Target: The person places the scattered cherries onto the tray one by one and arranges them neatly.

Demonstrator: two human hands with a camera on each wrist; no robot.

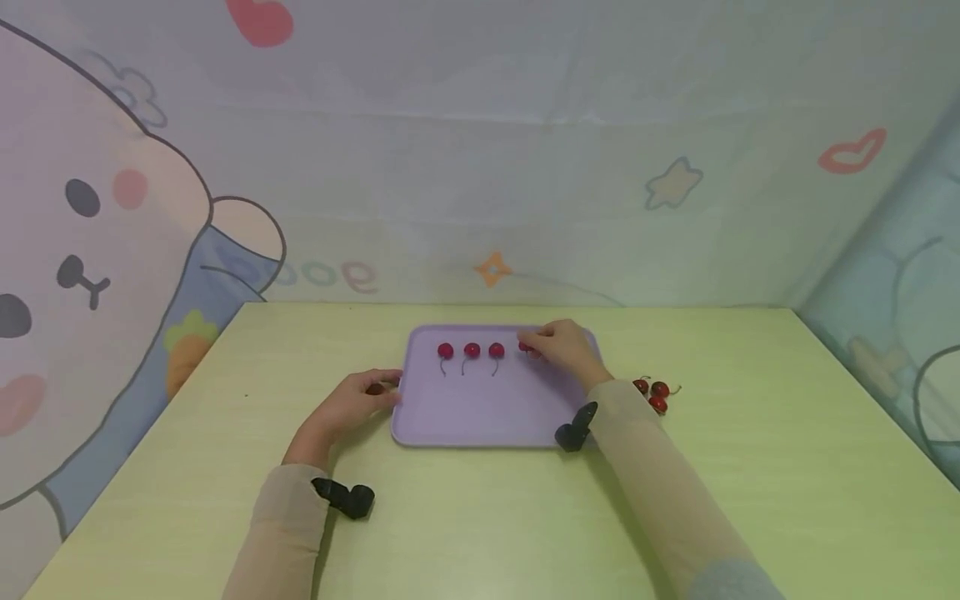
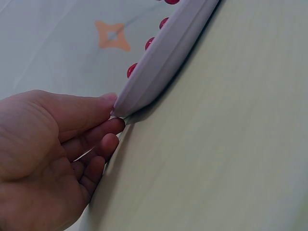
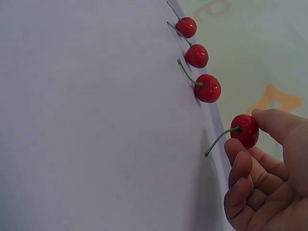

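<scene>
You have four cherries point(image 1: 471, 350) at one tray point(image 1: 480, 412), three more cherries point(image 1: 654, 394) on one table point(image 1: 480, 517).

Tray point(image 1: 480, 417) on worktop point(image 1: 480, 517), between hands. Three cherries point(image 1: 471, 350) in row along tray's far edge, left of right hand point(image 1: 566, 350). Loose cherries point(image 1: 654, 393) on worktop, right of right hand. Left hand point(image 1: 352, 404) at tray's left edge.
</scene>
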